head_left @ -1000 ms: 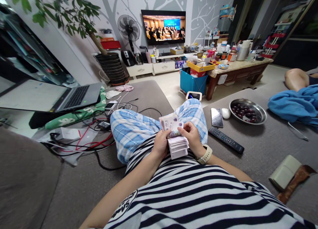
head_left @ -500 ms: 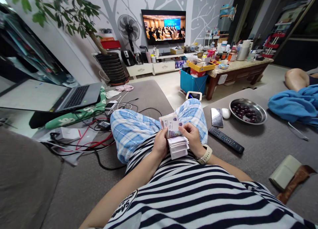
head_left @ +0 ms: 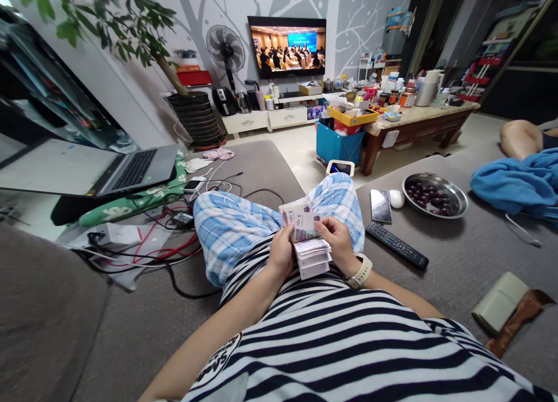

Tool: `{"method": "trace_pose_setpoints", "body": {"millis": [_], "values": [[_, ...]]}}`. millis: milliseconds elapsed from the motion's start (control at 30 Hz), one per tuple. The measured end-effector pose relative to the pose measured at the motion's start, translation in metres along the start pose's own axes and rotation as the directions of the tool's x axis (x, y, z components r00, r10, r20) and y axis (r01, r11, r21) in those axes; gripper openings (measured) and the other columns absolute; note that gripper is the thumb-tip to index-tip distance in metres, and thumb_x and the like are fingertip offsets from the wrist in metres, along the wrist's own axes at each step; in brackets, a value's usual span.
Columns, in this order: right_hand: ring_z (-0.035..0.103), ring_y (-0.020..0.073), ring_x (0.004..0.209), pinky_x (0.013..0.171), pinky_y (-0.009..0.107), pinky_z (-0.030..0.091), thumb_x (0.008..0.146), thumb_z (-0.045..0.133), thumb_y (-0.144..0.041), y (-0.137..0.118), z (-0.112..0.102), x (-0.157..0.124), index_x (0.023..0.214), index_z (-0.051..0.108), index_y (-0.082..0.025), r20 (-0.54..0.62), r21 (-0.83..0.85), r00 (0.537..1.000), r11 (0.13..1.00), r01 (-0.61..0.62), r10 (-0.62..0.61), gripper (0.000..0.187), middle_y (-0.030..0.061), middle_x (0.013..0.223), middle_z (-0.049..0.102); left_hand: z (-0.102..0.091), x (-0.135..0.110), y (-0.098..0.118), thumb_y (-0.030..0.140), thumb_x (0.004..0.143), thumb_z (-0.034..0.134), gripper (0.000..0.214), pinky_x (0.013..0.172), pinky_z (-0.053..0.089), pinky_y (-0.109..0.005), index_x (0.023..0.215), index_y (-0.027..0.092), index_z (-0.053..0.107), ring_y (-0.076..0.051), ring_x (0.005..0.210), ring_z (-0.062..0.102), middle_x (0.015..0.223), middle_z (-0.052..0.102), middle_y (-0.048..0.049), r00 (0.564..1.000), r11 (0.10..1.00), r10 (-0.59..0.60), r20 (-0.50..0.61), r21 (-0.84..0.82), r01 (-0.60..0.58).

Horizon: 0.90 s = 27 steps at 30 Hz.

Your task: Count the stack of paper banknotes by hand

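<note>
Banknotes [head_left: 301,223]: thin paper, rectangular, folded, lower edges fanned. Left hand [head_left: 281,255], right hand [head_left: 337,245]: grip closed on banknotes. Remote [head_left: 396,246]: black plastic bar, right of grip, on bare grey sofa [head_left: 440,288].

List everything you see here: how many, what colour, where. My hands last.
banknotes: one wad, pinkish-white, over the lap
remote control: one, black, sofa, right of the leg
phone: one, dark, beyond the remote control
bowl: one, steel, dark fruit inside, right
blanket: one, blue, far right
laptop: one, grey, open, left
cables: several, black and red, left
television: one, switched on, far wall
fan: one, black, left of the television
left hand: one, holds the banknotes
right hand: one, also holds the banknotes, watch on wrist
</note>
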State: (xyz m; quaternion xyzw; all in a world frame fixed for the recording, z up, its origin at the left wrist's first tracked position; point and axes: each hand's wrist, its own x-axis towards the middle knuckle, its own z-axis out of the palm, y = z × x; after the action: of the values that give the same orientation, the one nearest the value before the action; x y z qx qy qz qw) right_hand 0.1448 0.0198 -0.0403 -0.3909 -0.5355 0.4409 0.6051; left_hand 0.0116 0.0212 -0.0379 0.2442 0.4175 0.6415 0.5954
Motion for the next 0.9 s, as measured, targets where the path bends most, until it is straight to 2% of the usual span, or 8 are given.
{"method": "trace_pose_setpoints", "body": {"millis": [200,467,900], "values": [[0.042,0.0132,0.059,0.058,0.028,0.036,0.086,0.065,-0.053,0.0002,-0.0004,0.0007,0.068,0.058,-0.020,0.004,0.017,1.000,1.000,0.010,-0.010,0.039,-0.0028,0.062,0.050,0.0005,-0.0005,0.0006,0.034,0.068,0.077,0.027,0.085,0.057,-0.039,0.083,0.013,0.074,-0.028,0.088,0.074,0.079,0.078,-0.0080,1.000,1.000,-0.002,0.011,0.002,0.002],[0.043,0.0137,0.060,0.058,0.028,0.037,0.080,0.070,-0.056,-0.0010,0.0005,0.0007,0.068,0.060,-0.020,-0.025,0.021,1.000,1.000,-0.017,0.017,0.039,-0.0025,0.062,0.052,0.0011,-0.0020,0.0018,0.036,0.064,0.077,0.030,0.085,0.056,-0.039,0.082,0.012,0.073,-0.029,0.090,0.074,0.080,0.078,-0.0088,0.999,1.000,0.010,0.053,0.019,-0.011],[0.043,0.0136,0.059,0.057,0.028,0.037,0.081,0.069,-0.056,-0.0004,0.0008,0.0005,0.068,0.060,-0.020,-0.022,-0.002,1.000,1.000,-0.012,0.012,0.039,-0.0025,0.062,0.052,0.0026,-0.0019,0.0030,0.035,0.062,0.077,0.028,0.083,0.056,-0.039,0.079,0.013,0.073,-0.030,0.090,0.074,0.079,0.078,-0.0096,0.999,1.000,0.010,0.046,0.027,-0.011]]}}
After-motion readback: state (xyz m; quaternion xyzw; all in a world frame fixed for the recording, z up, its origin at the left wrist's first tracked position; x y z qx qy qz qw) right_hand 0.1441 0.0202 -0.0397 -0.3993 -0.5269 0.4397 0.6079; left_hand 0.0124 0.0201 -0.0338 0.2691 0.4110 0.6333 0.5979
